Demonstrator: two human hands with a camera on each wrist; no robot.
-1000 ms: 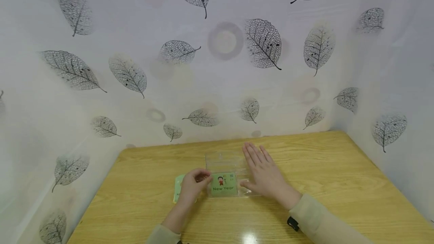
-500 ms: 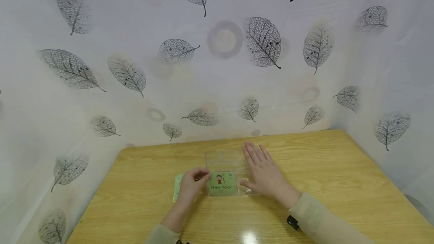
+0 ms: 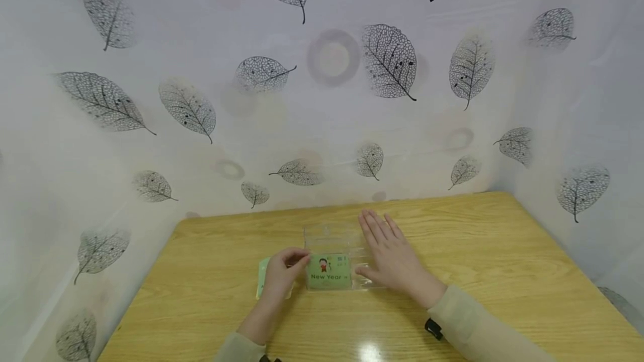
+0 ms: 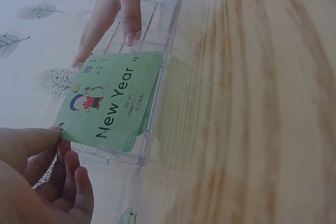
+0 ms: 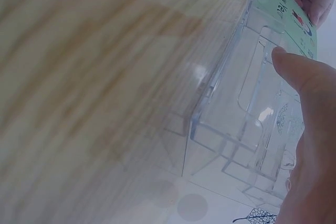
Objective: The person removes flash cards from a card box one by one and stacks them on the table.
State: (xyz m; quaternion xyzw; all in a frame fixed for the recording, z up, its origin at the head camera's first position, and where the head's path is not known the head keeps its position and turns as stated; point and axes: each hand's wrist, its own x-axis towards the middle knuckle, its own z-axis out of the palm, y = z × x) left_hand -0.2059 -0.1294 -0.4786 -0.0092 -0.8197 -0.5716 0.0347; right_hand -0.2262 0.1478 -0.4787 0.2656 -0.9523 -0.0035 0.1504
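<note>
A green flash card point(image 3: 329, 271) printed "New Year" lies on a clear plastic box point(image 4: 145, 140), over another green card whose edge shows beneath. My left hand point(image 3: 284, 274) pinches its punched corner between thumb and index finger, the other fingers curled below. My right hand point(image 3: 392, 256) rests flat on the right part of the box, fingers extended; in the right wrist view its thumb point(image 5: 302, 69) lies over the clear plastic near a slot. Left of the box, partly hidden by my left hand, lies another green card point(image 3: 263, 278).
A wooden table point(image 3: 453, 250) with a glossy grain top bears everything. Behind it and at both sides hangs a pale curtain point(image 3: 322, 127) with a leaf print. A dark strap piece point(image 3: 434, 329) sits at my right sleeve.
The "New Year" card has slid slightly left, with my left hand pinching its corner. My right hand stays in place on the box.
</note>
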